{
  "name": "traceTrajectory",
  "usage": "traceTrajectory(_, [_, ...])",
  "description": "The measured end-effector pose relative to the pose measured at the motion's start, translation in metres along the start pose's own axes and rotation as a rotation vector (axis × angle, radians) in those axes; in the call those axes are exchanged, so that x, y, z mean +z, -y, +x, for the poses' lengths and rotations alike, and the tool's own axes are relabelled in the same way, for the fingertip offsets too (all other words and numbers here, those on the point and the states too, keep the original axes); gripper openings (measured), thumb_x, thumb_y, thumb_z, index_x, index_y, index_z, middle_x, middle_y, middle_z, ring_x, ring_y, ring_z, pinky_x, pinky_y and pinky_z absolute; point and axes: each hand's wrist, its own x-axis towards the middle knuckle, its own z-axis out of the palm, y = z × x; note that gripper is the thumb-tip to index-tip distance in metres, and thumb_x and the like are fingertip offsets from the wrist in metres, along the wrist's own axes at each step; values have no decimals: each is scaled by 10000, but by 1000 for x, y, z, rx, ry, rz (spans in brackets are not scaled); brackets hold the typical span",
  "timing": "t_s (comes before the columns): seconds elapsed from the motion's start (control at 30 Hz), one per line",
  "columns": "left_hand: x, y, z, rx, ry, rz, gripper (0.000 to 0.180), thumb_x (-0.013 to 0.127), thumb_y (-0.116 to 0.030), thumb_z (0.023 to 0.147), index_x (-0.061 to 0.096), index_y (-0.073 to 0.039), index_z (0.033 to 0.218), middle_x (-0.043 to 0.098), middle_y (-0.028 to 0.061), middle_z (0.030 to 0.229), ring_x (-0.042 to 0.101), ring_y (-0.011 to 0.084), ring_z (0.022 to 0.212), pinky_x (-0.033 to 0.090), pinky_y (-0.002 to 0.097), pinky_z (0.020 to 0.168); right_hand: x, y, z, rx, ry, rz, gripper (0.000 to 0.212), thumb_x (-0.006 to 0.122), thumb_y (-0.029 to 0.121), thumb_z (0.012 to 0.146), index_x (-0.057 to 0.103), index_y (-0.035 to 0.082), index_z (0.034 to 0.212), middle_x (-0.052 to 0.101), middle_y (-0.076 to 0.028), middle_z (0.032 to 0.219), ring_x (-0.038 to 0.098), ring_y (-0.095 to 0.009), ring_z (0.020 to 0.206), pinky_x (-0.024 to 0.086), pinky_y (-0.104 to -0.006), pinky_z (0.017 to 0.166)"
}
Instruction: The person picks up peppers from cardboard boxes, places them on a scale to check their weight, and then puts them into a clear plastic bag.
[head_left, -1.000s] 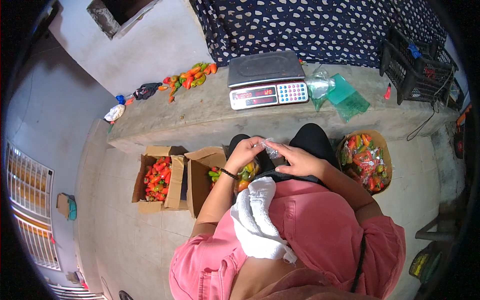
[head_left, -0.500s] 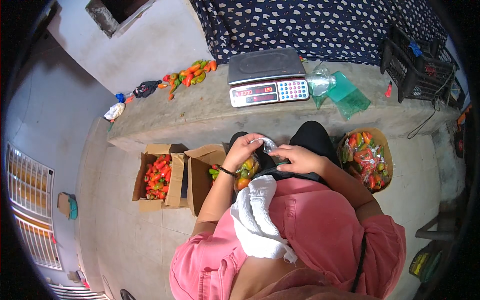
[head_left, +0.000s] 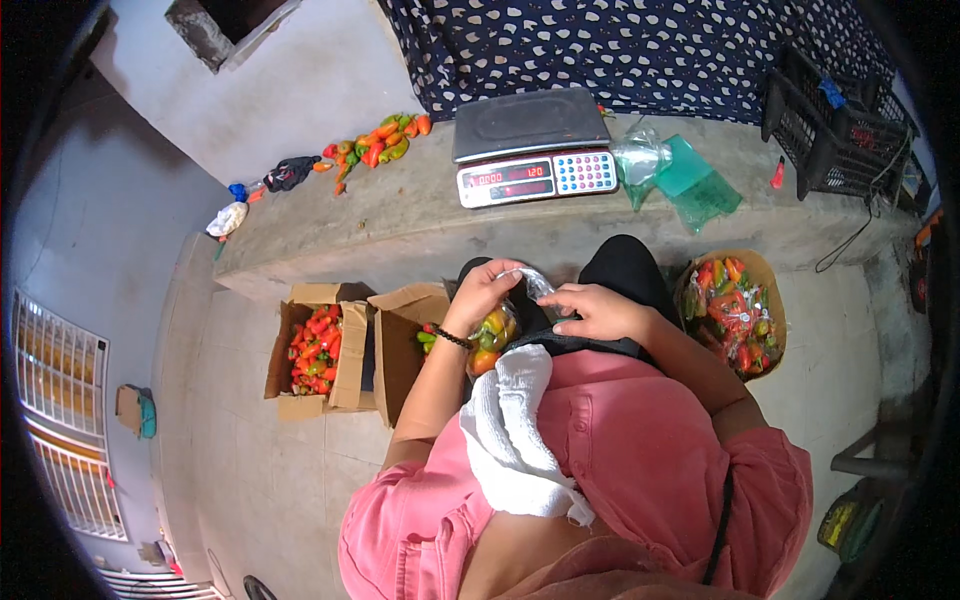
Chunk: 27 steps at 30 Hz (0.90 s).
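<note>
1. I am watching the left hand (head_left: pixel 483 293) pinching the crinkled neck of a clear plastic bag (head_left: pixel 497 325), fingers closed on the film.
2. The right hand (head_left: pixel 598 312) is gripping the same twisted neck from the other side, fingers curled shut on it.
3. The bag is hanging between both hands over the lap, bulging with glossy orange and green peppers.
4. A rough white towel (head_left: pixel 512 432) is lying draped down the pink shirt.
5. Two open cardboard boxes (head_left: pixel 340 350) are sitting on the floor to the left, holding red peppers.
6. A round basket (head_left: pixel 762 282) of packed peppers is standing to the right.
7. A flat-topped scale (head_left: pixel 530 145) is resting on the concrete ledge (head_left: pixel 400 215), beside limp green bags (head_left: pixel 690 180).
</note>
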Motion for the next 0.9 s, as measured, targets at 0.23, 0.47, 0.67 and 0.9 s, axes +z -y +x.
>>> traceTrajectory(0.23, [-3,3,1,-21,-17,-40,143,554,-148,881,609,-52,972,529,-72,672,405,13,535,310,177,478,-1,1,0,20,3,35,464,635,212,783,505,80,1209,547,-147,976,585,-258,826,472,-345,742])
traceTrajectory(0.47, [-8,9,5,-22,-39,-90,170,572,-185,876,591,-64,995,523,-71,683,392,23,507,288,172,450,-7,-2,3,80,42,157,443,620,163,812,491,73,1227,548,-142,1066,601,-200,828,481,-305,754])
traceTrajectory(0.67, [-14,11,2,-4,-63,-153,174,563,-166,879,589,-47,1003,496,-58,651,390,28,491,295,176,438,-2,-17,4,212,51,473,427,567,64,847,460,54,1259,573,-81,976,545,-97,830,451,-241,761])
traceTrajectory(0.9, [-12,11,2,33,-51,-223,153,551,-164,885,584,-52,985,484,-63,639,380,24,484,287,180,437,6,-29,1,174,12,452,425,582,123,859,450,29,1252,583,-147,1069,570,-155,941,451,-277,827])
